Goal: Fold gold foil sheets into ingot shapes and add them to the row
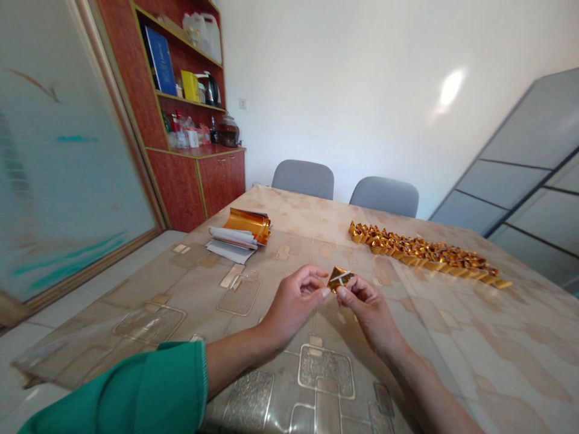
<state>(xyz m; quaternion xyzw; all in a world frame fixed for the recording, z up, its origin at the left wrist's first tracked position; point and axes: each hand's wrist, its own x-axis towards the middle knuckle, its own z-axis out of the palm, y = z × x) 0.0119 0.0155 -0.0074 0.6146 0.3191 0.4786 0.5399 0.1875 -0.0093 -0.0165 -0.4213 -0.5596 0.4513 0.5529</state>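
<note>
A small folded piece of gold foil paper (338, 278), with a pale strip across its face, is held up over the table between my two hands. My left hand (298, 298) pinches its left edge between thumb and fingers. From the other side, my right hand (365, 301) grips the lower right edge, thumb in front and fingers curled behind. Left of the hands lies a stack of gold foil sheets (248, 226), some showing white backs. Rows of folded gold foil pieces (420, 250) stand packed together on the right.
A patterned plastic cover lies over the table (316, 235). Two grey chairs (303, 178) stand at its far side. Behind on the left is a red-brown cabinet (221, 181) with bottles and boxes, beside a frosted glass door (67, 150).
</note>
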